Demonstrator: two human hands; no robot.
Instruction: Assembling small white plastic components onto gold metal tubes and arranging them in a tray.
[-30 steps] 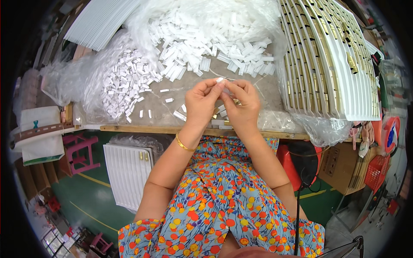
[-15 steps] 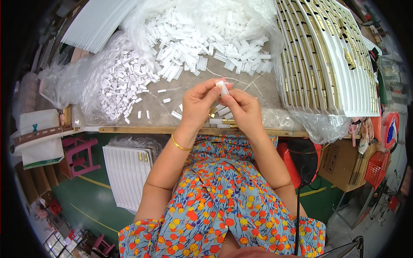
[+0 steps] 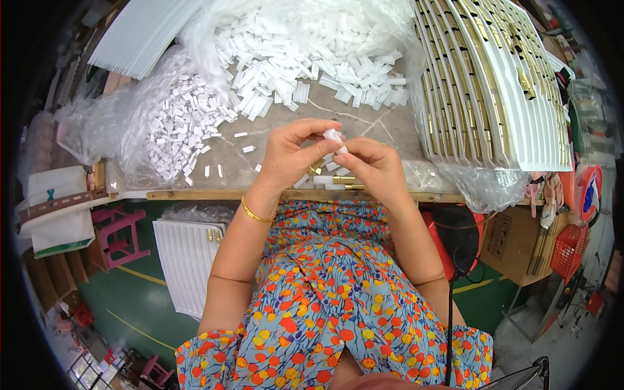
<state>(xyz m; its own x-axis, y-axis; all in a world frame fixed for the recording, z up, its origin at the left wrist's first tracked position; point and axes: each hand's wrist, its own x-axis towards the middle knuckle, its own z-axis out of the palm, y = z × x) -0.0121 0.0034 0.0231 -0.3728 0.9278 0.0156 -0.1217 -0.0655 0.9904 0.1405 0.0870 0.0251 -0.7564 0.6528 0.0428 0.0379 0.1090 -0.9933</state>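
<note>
Over the table's near part, my left hand (image 3: 291,155) and my right hand (image 3: 378,168) meet with fingertips pinched on a small white plastic piece (image 3: 334,136). It stands tilted between both thumbs and forefingers, and the fingers cover part of it. Below my hands, near the table edge, lie several white pieces with gold metal tube parts (image 3: 343,180), partly hidden. Beyond my fingers spreads a big heap of longer white plastic pieces (image 3: 273,78). To the left is a pile of short white pieces (image 3: 185,120), a few of them scattered loose beside it.
Ribbed white trays filled with gold parts (image 3: 478,91) are stacked at the right. A stack of white trays (image 3: 140,36) stands far left. Clear plastic bags (image 3: 97,127) surround the piles. The table's wooden edge (image 3: 214,194) runs before me; another white tray (image 3: 185,260) sits below it.
My hands have drawn slightly apart, the left shifting a little left and the right a little right. The white piece has turned between my fingertips. Both hands keep hold of it.
</note>
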